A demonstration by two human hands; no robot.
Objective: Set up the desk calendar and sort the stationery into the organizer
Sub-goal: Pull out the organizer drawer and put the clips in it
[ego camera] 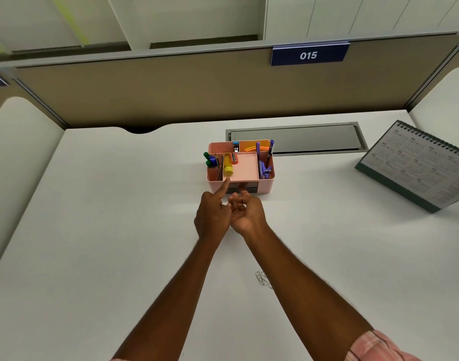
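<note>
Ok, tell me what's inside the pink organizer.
The pink organizer holds green and blue markers on the left, a yellow glue stick, a red sharpener, and blue pens on the right. The front drawer's contents are hidden behind its dark front.

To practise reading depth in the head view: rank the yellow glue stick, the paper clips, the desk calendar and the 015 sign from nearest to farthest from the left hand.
1. Yellow glue stick, at the left hand's fingertip, in the organizer.
2. Paper clips, on the desk nearer the person.
3. Desk calendar, standing far right.
4. 015 sign, up on the partition.
</note>
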